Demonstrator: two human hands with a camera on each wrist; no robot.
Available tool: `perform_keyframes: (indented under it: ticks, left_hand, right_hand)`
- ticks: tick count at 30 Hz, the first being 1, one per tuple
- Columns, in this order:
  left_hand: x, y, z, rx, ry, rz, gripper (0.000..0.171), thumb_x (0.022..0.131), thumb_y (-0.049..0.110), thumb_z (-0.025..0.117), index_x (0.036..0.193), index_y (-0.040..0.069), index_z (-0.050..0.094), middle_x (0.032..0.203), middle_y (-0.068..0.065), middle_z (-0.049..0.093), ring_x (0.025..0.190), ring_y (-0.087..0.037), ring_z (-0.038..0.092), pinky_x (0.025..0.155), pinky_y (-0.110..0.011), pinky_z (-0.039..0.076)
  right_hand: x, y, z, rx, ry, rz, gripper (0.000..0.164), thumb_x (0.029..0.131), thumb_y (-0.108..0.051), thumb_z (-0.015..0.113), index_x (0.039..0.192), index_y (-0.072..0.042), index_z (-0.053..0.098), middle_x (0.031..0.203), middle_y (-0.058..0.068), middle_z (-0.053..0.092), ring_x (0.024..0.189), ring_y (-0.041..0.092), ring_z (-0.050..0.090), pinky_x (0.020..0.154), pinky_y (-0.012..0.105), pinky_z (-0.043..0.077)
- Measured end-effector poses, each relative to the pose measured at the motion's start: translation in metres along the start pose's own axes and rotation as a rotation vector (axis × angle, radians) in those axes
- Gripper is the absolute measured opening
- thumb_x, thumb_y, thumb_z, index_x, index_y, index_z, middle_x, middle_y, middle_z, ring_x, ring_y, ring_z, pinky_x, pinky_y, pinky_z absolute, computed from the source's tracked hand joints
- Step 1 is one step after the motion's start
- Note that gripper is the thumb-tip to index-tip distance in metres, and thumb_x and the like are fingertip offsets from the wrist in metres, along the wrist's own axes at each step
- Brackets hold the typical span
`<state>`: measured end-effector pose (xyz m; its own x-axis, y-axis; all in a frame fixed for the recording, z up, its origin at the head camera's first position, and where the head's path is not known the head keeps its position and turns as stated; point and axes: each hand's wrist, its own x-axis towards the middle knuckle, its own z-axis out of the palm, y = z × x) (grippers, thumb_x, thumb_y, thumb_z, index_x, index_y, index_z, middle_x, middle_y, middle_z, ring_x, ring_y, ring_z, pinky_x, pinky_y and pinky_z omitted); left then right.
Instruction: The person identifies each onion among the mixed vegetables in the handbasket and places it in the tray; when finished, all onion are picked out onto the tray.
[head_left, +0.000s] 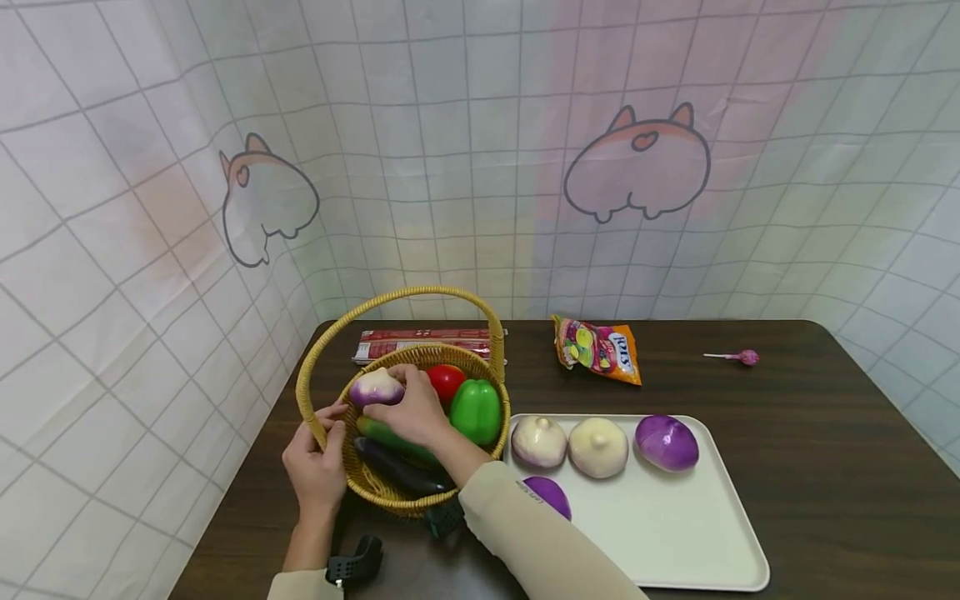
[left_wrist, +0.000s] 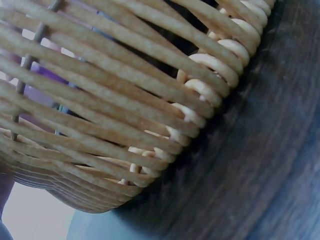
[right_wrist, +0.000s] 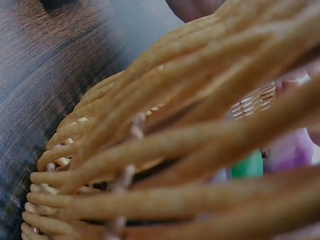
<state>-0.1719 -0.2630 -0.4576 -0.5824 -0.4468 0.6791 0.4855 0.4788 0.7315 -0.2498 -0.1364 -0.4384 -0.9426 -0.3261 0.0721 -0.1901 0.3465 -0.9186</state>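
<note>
My right hand (head_left: 415, 407) reaches into a wicker basket (head_left: 501, 442) and holds a purple-and-white turnip (head_left: 377, 388) at its left inner side. My left hand (head_left: 315, 467) grips the basket at its left rim, by the foot of the tall handle. Inside, a red tomato (head_left: 446, 382) and a green bell pepper (head_left: 476, 412) lie to the right. A green cucumber (head_left: 397, 440), partly hidden under my right hand, lies above a dark eggplant (head_left: 401, 468). Woven basket wall (left_wrist: 115, 95) fills much of the left wrist view; blurred strands (right_wrist: 165, 150) cross the right wrist view.
A white tray (head_left: 675, 533) with several turnips (head_left: 598, 447) stands right of the basket; my right sleeve (head_left: 540, 533) partly covers one. Behind lie an orange snack bag (head_left: 597, 348) and a pink lollipop (head_left: 746, 357). A long red packet (head_left: 390, 340) sits behind the basket.
</note>
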Motion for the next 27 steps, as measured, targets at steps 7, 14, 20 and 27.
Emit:
perform_keyframes:
  ticks: [7, 14, 20, 27]
  left_hand:
    - [-0.0016, 0.0009, 0.0030, 0.044, 0.059, 0.068, 0.012, 0.078, -0.019, 0.059, 0.070, -0.010, 0.059, 0.094, -0.031, 0.067, 0.087, -0.043, 0.062, 0.072, -0.014, 0.043]
    - [0.0001, 0.0012, 0.0054, 0.038, 0.082, 0.144, 0.007, 0.078, -0.015, 0.057, 0.072, -0.013, 0.061, 0.096, -0.033, 0.063, 0.088, -0.046, 0.058, 0.081, -0.018, 0.045]
    - [-0.0011, -0.0006, 0.0050, 0.046, 0.081, 0.139, 0.011, 0.078, -0.015, 0.058, 0.082, -0.014, 0.067, 0.095, -0.034, 0.062, 0.085, -0.045, 0.056, 0.078, -0.015, 0.042]
    - [-0.0014, -0.0002, 0.0061, 0.055, 0.099, 0.109, 0.009, 0.077, -0.018, 0.056, 0.076, -0.014, 0.064, 0.094, -0.033, 0.062, 0.085, -0.039, 0.057, 0.074, -0.016, 0.041]
  right_hand:
    - [-0.0031, -0.0038, -0.0002, -0.024, -0.045, -0.026, 0.069, 0.080, -0.040, 0.079, 0.136, -0.011, 0.051, 0.127, 0.008, 0.051, 0.110, 0.020, 0.054, 0.094, 0.038, 0.048]
    - [-0.0032, -0.0025, -0.0007, 0.046, -0.073, -0.023, 0.069, 0.080, -0.041, 0.079, 0.133, -0.012, 0.047, 0.127, 0.005, 0.055, 0.107, 0.016, 0.057, 0.090, 0.032, 0.051]
    - [-0.0029, -0.0022, 0.0015, 0.044, -0.070, -0.006, 0.074, 0.076, -0.036, 0.083, 0.135, -0.013, 0.045, 0.131, 0.005, 0.053, 0.108, 0.017, 0.057, 0.090, 0.035, 0.051]
    - [-0.0063, -0.0044, 0.0003, -0.042, -0.078, -0.018, 0.077, 0.075, -0.039, 0.082, 0.138, -0.013, 0.047, 0.128, 0.004, 0.051, 0.105, 0.016, 0.056, 0.087, 0.034, 0.052]
